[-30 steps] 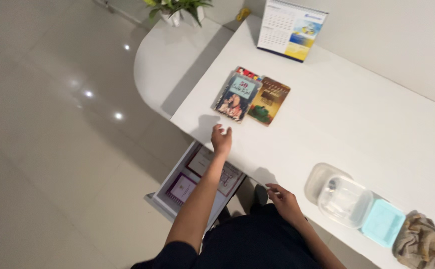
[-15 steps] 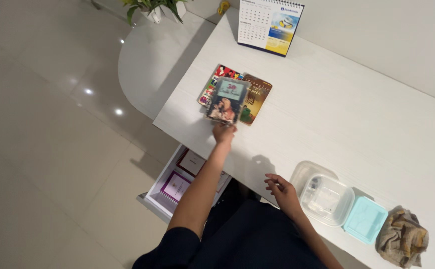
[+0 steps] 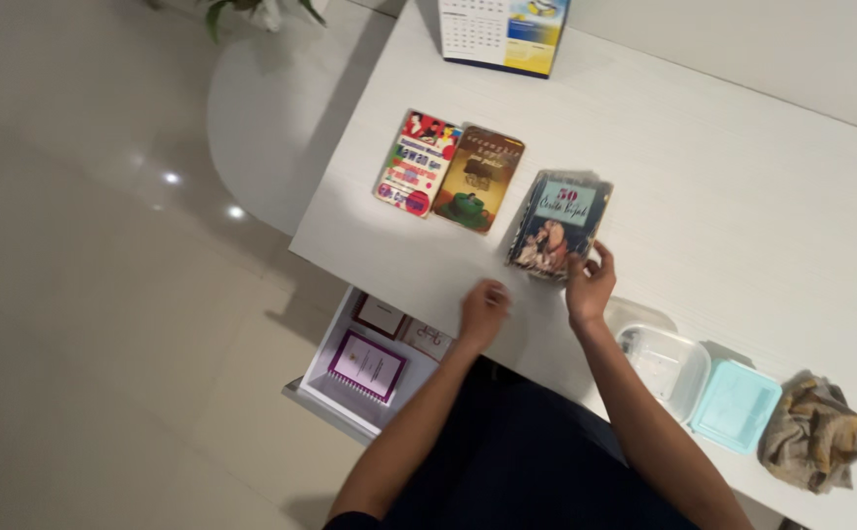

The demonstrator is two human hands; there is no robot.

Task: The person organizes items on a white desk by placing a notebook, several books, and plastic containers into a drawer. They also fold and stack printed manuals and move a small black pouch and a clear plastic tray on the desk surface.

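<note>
change: book [image 3: 558, 224] passed from my left hand [image 3: 483, 312] to my right hand [image 3: 590, 288], now right of the other two books [image 3: 448, 173] | grip: right pinches its lower edge; left empty, loosely curled at desk [image 3: 723, 216] edge | meaning: stack being spread out

Both arms reaching forward, bare from the elbows.
Right hand [image 3: 589, 288] is pinching with fingers raised; left hand [image 3: 483, 312] is resting loosely curled, palm down.

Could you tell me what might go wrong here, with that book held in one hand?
The right hand pinches only the lower edge of the dark book, so it might slip. The open drawer juts out below the left hand, so a knee could bump it.
</note>
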